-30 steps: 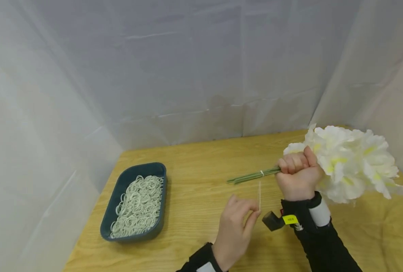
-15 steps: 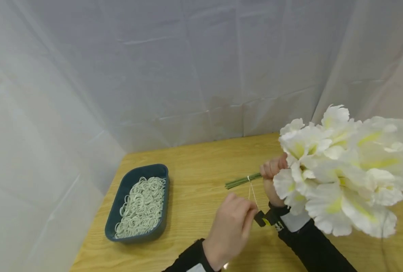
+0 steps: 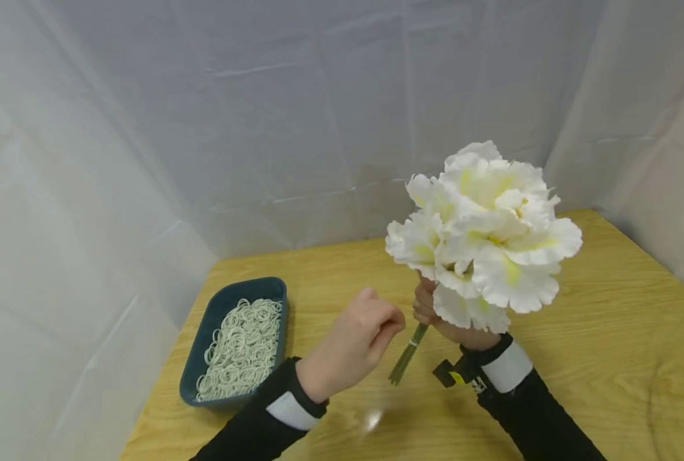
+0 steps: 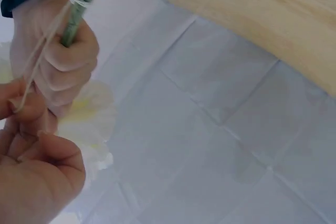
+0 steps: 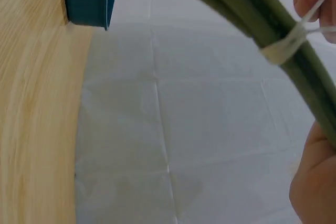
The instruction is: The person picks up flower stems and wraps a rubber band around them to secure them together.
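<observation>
My right hand (image 3: 434,315) grips a bunch of green stems (image 3: 407,360) just below the large white flowers (image 3: 492,237) with yellow centres. The stem ends point down toward me, and the blooms hide part of that hand. A thin white rubber band (image 5: 286,46) is looped around the stems below the grip, seen close in the right wrist view. My left hand (image 3: 358,339), left of the stems, pinches the pulled-out end of this band between thumb and fingers. In the left wrist view, two stretched strands run from the stems to its fingertips (image 4: 26,106).
A dark teal plastic box (image 3: 219,310) stands at the left of the wooden table (image 3: 607,358), holding a heap of pale rubber bands (image 3: 241,352). White sheeting (image 3: 319,115) hangs behind and at both sides. A small black camera (image 3: 447,373) sticks out from the right wrist.
The bouquet has swung from lying rightward to upright, its blooms moving left and its stem ends now lower. The left hand has moved slightly up and left; the band, first separate, is now hooked around the stems.
</observation>
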A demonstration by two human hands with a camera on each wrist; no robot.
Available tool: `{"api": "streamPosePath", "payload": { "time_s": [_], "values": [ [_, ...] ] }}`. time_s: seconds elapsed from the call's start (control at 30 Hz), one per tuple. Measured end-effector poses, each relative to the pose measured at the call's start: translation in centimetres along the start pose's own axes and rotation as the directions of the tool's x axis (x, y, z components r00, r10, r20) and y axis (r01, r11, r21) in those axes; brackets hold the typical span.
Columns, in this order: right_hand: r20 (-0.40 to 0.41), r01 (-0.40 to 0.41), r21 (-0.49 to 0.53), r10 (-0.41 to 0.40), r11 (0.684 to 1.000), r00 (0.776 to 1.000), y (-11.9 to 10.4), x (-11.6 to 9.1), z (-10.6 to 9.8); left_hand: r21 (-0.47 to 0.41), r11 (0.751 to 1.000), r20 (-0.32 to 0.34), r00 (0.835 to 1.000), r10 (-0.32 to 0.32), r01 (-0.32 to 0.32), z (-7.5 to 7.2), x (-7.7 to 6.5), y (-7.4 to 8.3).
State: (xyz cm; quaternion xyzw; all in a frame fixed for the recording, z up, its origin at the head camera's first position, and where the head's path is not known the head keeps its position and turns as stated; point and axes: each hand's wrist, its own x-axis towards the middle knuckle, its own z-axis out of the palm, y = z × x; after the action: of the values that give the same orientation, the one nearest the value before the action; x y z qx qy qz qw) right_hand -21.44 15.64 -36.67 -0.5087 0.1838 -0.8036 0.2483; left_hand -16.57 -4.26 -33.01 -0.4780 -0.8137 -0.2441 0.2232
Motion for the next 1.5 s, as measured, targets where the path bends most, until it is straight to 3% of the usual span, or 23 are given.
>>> {"api": "streamPosePath", "payload": {
  "time_s": [0.13,0.3,0.37,0.5,0.63,0.73,0.9,1.07,1.2,1.3,1.37,1.5],
  "values": [
    [-0.026,-0.040,0.219,0.047,0.975,0.999,-0.2,0.2,-0.1,-0.086,0.996,0.008,1.000,-0.009,0.010,-0.3,-0.4,-1.6],
    [-0.073,-0.050,0.527,0.104,0.848,0.992,-0.4,-0.1,0.0,-0.123,0.989,-0.008,0.996,0.084,-0.085,0.2,-0.7,-3.3],
    [-0.109,-0.038,0.601,0.129,0.798,0.986,-0.6,-0.2,0.2,-0.119,0.985,-0.034,0.992,0.119,-0.123,0.7,-1.1,-3.9],
    [-0.181,0.039,0.677,0.114,0.735,0.977,-0.8,-0.2,0.8,-0.066,0.981,-0.139,0.975,0.171,-0.182,2.0,-1.9,-4.5],
    [-0.284,0.174,0.730,0.062,0.661,0.957,-0.8,-0.2,1.5,-0.018,0.982,-0.250,0.952,0.178,-0.189,3.3,-2.5,-4.5],
    [-0.417,0.334,0.727,-0.001,0.599,0.909,-0.7,-0.4,1.9,-0.066,0.988,-0.303,0.946,0.114,-0.140,4.6,-2.9,-4.1],
    [-0.633,0.556,0.633,-0.052,0.539,0.772,-0.9,-0.7,2.4,-0.260,0.965,-0.328,0.943,-0.066,-0.023,6.9,-3.5,-2.8],
    [-0.747,0.670,0.561,-0.051,0.486,0.663,-1.5,-0.9,2.6,-0.324,0.946,-0.373,0.918,-0.134,0.007,8.5,-3.3,-1.2],
    [-0.811,0.722,0.499,-0.036,0.479,0.584,-2.2,-1.2,2.6,-0.349,0.935,-0.339,0.922,-0.187,0.061,8.8,-3.3,-0.2],
    [-0.828,0.732,0.469,-0.042,0.494,0.559,-2.6,-1.3,2.5,-0.331,0.942,-0.330,0.927,-0.175,0.060,8.6,-3.5,0.4],
    [-0.832,0.733,0.456,-0.051,0.505,0.553,-2.6,-1.4,2.4,-0.280,0.959,-0.351,0.926,-0.136,0.035,8.5,-3.6,0.7],
    [-0.826,0.732,0.410,-0.119,0.544,0.552,-2.2,-1.4,2.1,-0.152,0.988,-0.413,0.908,-0.071,0.009,8.5,-4.0,1.3]
  ]
}}
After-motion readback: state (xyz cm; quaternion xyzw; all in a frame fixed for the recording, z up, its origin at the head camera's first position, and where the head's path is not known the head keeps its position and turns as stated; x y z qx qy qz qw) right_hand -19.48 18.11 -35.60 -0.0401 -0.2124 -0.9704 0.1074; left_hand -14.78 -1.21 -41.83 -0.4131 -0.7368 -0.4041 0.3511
